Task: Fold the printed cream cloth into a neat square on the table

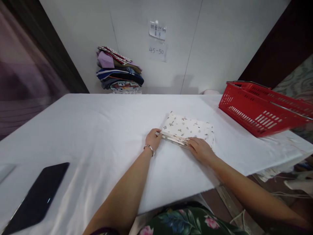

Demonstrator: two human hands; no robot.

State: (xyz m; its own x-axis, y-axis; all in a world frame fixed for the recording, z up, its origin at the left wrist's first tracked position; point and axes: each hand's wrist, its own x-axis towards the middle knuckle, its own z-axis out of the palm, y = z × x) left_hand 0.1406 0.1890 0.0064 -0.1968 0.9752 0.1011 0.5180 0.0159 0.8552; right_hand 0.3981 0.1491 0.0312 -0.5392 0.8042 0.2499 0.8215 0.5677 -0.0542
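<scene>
Fingers on cloth, long axis sideways

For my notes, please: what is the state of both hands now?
Left hand: closed, pinching the folded cloth at its left corner.
Right hand: on the cloth's near edge; grip cannot be told.

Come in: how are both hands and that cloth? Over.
Left hand at near-left corner of cloth; right hand on its near edge. Cloth folded in layers, on table. Basket apart, to the right.
</scene>
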